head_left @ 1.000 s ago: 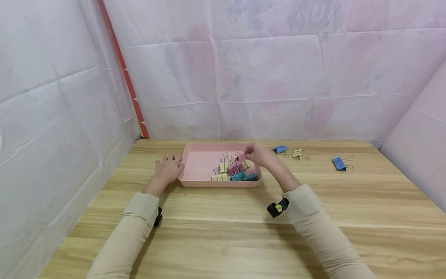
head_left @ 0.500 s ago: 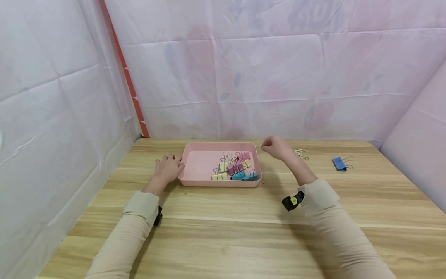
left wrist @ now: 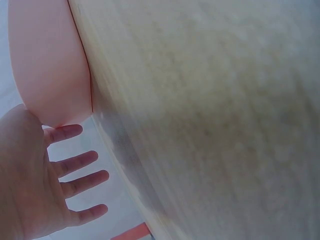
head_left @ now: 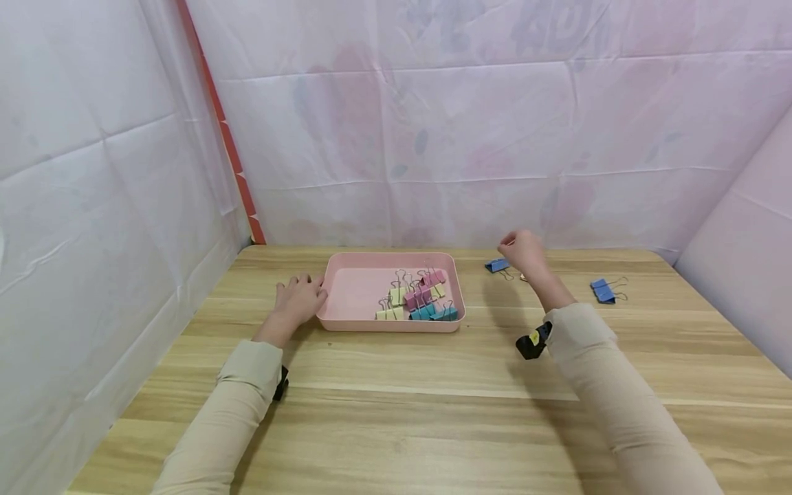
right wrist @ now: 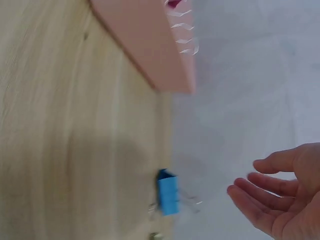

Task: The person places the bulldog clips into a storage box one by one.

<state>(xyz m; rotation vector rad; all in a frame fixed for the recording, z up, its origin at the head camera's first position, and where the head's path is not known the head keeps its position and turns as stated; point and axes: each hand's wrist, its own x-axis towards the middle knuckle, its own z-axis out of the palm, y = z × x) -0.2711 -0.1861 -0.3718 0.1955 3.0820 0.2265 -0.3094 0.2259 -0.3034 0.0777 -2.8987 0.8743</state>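
Observation:
My left hand [head_left: 298, 301] rests at the left end of the pink tray [head_left: 346, 258]. In the left wrist view its fingers [left wrist: 82, 184] are spread and fairly straight, the index touching the tray's end wall. My right hand [head_left: 524, 253] is raised over the back right of the table, holding nothing. Its fingers curve loosely, apart from the thumb, in the right wrist view. Just below it lies a blue binder clip [head_left: 497, 265], also seen as a blue clip [right wrist: 168, 195] there. A yellow binder clip [head_left: 523, 278] is mostly hidden behind that hand.
Several binder clips stand in the tray's right half: yellow ones [head_left: 389, 314], pink ones [head_left: 418, 297] and teal ones [head_left: 443, 314]. Another blue binder clip [head_left: 603, 291] lies further right on the wooden table [head_left: 396, 412]. A fabric curtain [head_left: 470, 137] hangs behind the table.
My right hand has left the pink clip in the tray and moved right, past the tray's edge, to above the blue and yellow clips. The left hand has stayed in place.

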